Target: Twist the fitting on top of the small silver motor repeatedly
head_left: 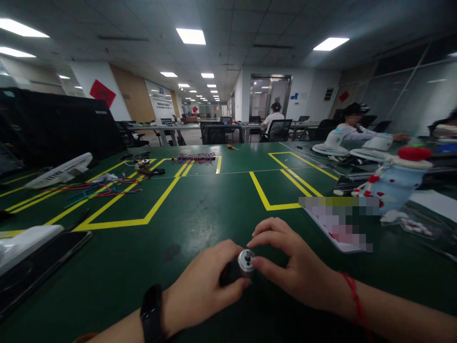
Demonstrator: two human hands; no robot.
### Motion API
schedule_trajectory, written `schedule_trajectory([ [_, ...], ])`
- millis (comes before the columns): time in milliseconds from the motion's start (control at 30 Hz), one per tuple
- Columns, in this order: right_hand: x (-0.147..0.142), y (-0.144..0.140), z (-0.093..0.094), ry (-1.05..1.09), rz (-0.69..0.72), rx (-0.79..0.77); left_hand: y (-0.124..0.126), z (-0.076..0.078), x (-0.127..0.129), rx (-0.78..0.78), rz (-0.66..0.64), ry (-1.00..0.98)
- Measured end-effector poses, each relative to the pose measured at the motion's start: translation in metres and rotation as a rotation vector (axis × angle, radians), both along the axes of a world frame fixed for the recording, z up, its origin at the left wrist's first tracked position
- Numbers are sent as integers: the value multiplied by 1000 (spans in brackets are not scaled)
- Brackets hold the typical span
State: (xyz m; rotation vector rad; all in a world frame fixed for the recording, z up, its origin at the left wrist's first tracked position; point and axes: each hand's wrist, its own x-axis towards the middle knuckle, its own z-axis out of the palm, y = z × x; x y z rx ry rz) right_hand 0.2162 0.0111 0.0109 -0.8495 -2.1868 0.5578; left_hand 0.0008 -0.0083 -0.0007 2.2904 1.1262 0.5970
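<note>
Surface: dark green matte desk (200, 214) marked out with yellow tape rectangles (124, 209). Room: open-plan office, tiled ceiling with lit panel lamps, rows of grey desks and black chairs further back, glass partition on the right. A person in a white shirt (273, 119) sits far back, facing away; another person in a pale top (352, 131) works at the desk on the right, near two white round fan grilles (330, 149).

On the desk, left side: a white fan grille (60, 170) lying tilted, a loose bundle of red and blue wires (94, 190), a second bunch of coloured wires (194, 157) further back. Near left edge: a dark flat phone (43, 264) beside a white object. Right side: a pale blue plush toy with red hat (400, 178), a blurred paper sheet (339, 224).

Left hand (205, 286): black band on the wrist, fingers curled in, thumb and forefinger closed on the dark body of a small cylindrical motor with a silver metal end cap (246, 262). Right hand (289, 262): red string at the wrist, fingers bent, thumb and fingertips pinching the silver cap from the right side.

Motor sits low centre of the view, at desk level between both hands; whether it touches the desk I cannot tell. Its long axis lies roughly level, silver end with the short shaft stub facing up and toward the camera, dark body running away under the left fingers.
</note>
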Motion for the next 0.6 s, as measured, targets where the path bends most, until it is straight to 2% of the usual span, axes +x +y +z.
schedule_trajectory([
  [167,-10,-3,5,24,-12,-37,0,0,0,-11,1,6],
  [333,5,7,8,121,-65,-138,0,2,0,-16,-4,0],
  [467,25,11,3,-85,41,-165,0,4,0,-23,-7,-1],
  [600,31,10,-3,-273,137,-199,-1,6,0,-35,-4,4],
])
